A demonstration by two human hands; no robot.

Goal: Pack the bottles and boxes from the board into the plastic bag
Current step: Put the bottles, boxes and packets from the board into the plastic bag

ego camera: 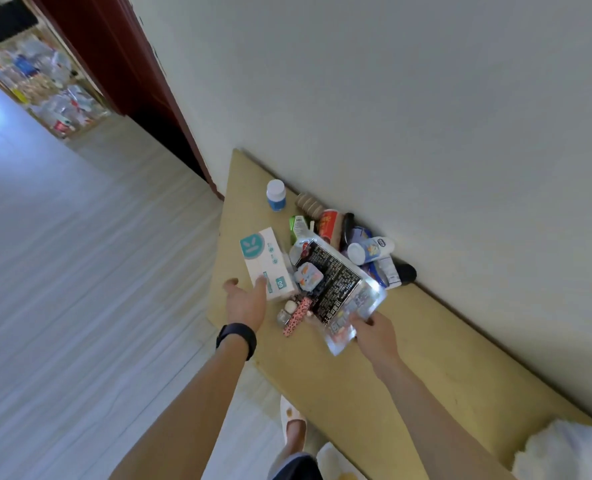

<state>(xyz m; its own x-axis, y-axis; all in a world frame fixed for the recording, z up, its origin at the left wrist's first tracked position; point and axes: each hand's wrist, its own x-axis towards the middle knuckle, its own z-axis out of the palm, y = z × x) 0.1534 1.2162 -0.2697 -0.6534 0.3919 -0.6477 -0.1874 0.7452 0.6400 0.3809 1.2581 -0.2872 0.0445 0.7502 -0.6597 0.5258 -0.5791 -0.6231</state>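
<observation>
Head view: bottles and boxes clustered on the tan board [409, 358] against the wall.
Left hand [246, 301]: spread open, fingertips touching the white box [267, 263], whose long axis runs away from the person.
Right hand [374, 332]: pinching the glossy, crinkly plastic bag [339, 289] lying over the pile.
Materials: matte cardboard box; smooth round white-capped bottle [276, 195] farther off, upright.

Bare board [374, 382] lies open on the near side of the item cluster, while the wall [426, 133] closes off its far side behind the red can [328, 223].
</observation>
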